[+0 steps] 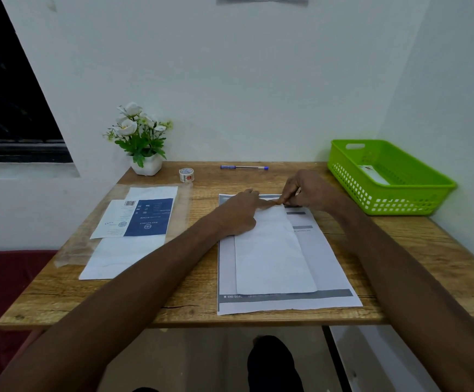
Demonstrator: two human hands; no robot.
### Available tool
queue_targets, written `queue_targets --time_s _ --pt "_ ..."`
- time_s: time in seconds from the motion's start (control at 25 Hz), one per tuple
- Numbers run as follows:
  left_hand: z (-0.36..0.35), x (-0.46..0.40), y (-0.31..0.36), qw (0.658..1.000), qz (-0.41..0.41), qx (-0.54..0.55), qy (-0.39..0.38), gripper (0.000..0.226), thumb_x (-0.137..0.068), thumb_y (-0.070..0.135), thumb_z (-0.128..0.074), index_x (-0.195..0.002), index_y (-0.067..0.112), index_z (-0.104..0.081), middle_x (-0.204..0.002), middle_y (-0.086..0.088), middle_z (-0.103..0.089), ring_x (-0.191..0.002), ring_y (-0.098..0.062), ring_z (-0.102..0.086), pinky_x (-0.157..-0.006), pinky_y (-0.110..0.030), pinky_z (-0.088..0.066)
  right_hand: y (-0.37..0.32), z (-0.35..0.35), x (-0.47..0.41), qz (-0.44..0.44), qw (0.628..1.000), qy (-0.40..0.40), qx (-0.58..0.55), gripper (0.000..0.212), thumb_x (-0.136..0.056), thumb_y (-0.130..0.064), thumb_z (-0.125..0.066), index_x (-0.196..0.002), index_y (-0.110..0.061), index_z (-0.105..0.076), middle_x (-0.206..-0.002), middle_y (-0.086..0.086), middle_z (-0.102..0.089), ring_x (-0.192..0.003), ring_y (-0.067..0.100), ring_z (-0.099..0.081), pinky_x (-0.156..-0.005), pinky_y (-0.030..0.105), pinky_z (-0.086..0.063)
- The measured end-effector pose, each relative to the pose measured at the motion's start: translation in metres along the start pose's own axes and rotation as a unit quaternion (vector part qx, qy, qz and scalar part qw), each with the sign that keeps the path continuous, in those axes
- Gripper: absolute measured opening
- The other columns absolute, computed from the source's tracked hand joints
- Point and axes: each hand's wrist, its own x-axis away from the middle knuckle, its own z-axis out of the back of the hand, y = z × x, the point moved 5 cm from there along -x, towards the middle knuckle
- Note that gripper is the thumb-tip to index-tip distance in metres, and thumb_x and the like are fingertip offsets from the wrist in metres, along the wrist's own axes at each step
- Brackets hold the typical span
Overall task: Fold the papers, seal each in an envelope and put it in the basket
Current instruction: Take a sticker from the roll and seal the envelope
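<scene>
A white envelope (272, 250) lies lengthwise on a printed sheet (329, 250) in the middle of the wooden table (202, 304). My left hand (238, 213) rests on the envelope's far left part, its forefinger stretched along the top edge. My right hand (303, 190) pinches that top edge at its far right corner, thumb and fingers meeting my left forefinger. A green basket (428, 199) stands at the table's right back corner with a white envelope (374, 172) inside. On the left lie more white envelopes (117, 258) and a blue printed paper (145, 219).
A roll of tape (186, 175) and a blue pen (244, 167) lie near the back edge. A potted white flower (142, 140) stands at the back left. A clear plastic sleeve (71, 250) lies under the left pile. Walls close the back and right.
</scene>
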Motion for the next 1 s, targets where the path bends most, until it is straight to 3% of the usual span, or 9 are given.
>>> queue_targets --time_s 0.08,0.2,0.28,0.44,0.6,0.72,0.84,1.0 --pt "0.000 0.001 0.002 1.000 -0.004 -0.008 0.017 0.075 -0.087 -0.009 -0.050 -0.154 0.024 -0.043 -0.133 -0.014 -0.051 -0.137 -0.031 -0.039 -0.092 -0.026 -0.037 -0.001 0.001 0.002 -0.003 1.000 -0.002 -0.012 0.025 -0.076 0.006 -0.077 -0.087 -0.015 -0.085 -0.088 0.001 -0.079 -0.084 0.019 -0.071 -0.070 0.025 -0.053" --pt "0.006 0.005 0.003 0.998 -0.015 -0.039 0.042 0.068 -0.086 -0.006 -0.051 -0.148 0.023 -0.052 -0.138 -0.011 -0.057 -0.129 -0.031 -0.051 -0.101 -0.037 -0.047 -0.003 0.001 0.004 0.001 0.999 -0.010 -0.034 0.028 -0.074 0.009 -0.075 -0.084 -0.015 -0.085 -0.087 0.003 -0.079 -0.085 0.025 -0.071 -0.074 0.038 -0.054" --pt "0.008 0.009 0.005 0.996 -0.031 -0.064 0.048 0.071 -0.085 -0.006 -0.051 -0.147 0.029 -0.055 -0.138 -0.010 -0.061 -0.124 -0.030 -0.055 -0.097 -0.043 -0.049 -0.002 0.002 0.004 -0.001 0.999 -0.019 -0.037 0.031 -0.072 0.011 -0.073 -0.084 -0.015 -0.085 -0.087 0.005 -0.079 -0.086 0.029 -0.071 -0.077 0.043 -0.055" --pt "0.011 0.013 0.007 0.992 -0.044 -0.091 0.079 0.069 -0.083 -0.004 -0.054 -0.142 0.031 -0.059 -0.138 -0.006 -0.064 -0.121 -0.027 -0.057 -0.092 -0.038 -0.049 -0.004 0.001 0.004 0.009 0.999 -0.032 -0.043 0.033 -0.071 0.012 -0.073 -0.081 -0.017 -0.085 -0.086 0.005 -0.079 -0.088 0.034 -0.070 -0.079 0.049 -0.056" --pt "0.018 0.017 0.004 0.985 -0.071 -0.083 0.132 0.066 -0.081 -0.002 -0.054 -0.131 0.039 -0.068 -0.134 0.000 -0.067 -0.121 -0.024 -0.059 -0.094 -0.042 -0.050 -0.001 0.004 0.005 0.005 0.996 -0.029 -0.083 0.030 -0.070 0.013 -0.072 -0.081 -0.012 -0.084 -0.083 0.010 -0.079 -0.083 0.034 -0.072 -0.079 0.043 -0.057" --pt "0.030 0.019 -0.011 0.975 -0.013 -0.015 0.222 0.052 -0.088 0.006 -0.057 -0.130 0.034 -0.070 -0.134 0.004 -0.068 -0.124 -0.020 -0.058 -0.103 -0.036 -0.046 0.005 0.011 0.003 -0.028 0.994 0.042 -0.095 0.019 -0.076 0.006 -0.076 -0.083 -0.011 -0.083 -0.073 0.004 -0.076 -0.068 0.019 -0.066 -0.069 0.036 -0.053" --pt "0.037 0.019 -0.030 0.963 0.043 0.038 0.264 0.034 -0.095 0.017 -0.061 -0.127 0.023 -0.071 -0.127 0.001 -0.071 -0.118 -0.018 -0.060 -0.101 -0.035 -0.047 0.008 0.007 0.002 -0.075 0.992 0.059 -0.081 0.007 -0.080 -0.014 -0.083 -0.087 -0.014 -0.082 -0.079 -0.001 -0.077 -0.074 0.014 -0.068 -0.069 0.031 -0.056" --pt "0.038 0.017 -0.042 0.961 0.080 0.067 0.257 0.027 -0.096 0.033 -0.065 -0.117 0.018 -0.075 -0.113 0.001 -0.074 -0.102 -0.013 -0.063 -0.084 -0.029 -0.048 0.008 -0.003 -0.001 -0.074 0.993 0.012 -0.095 0.028 -0.070 -0.025 -0.094 -0.090 -0.010 -0.080 -0.085 0.012 -0.075 -0.074 0.013 -0.061 -0.067 0.028 -0.045"
